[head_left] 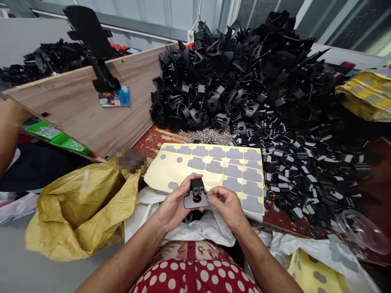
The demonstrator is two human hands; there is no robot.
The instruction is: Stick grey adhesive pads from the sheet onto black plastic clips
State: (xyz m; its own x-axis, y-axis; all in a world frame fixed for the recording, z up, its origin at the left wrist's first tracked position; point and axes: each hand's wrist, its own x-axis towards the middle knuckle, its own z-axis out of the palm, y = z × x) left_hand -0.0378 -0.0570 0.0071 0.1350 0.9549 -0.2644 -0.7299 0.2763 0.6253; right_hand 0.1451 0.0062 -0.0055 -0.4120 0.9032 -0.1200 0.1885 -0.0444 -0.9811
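My left hand (174,203) holds a small black plastic bracket (197,186) with a hooked top and a round hole, its fingers wrapped round the side and back. A grey adhesive pad (191,202) lies across the bracket's wide lower face. At the right edge of the bracket, the thumb and fingertips of my right hand (227,205) are pinched together; what is between them is too small to make out. Just beyond both hands lies a yellow backing sheet (159,171) with rows of grey stickers (232,171), some spots bare of them.
A tall heap of black plastic brackets (244,73) stands behind the sheet. Small black clips (293,167) spread to the right, and tiny metal parts (210,135) lie between. A wooden board (122,81) and an open yellow sack (82,207) are left. At far left is another person's arm (9,130).
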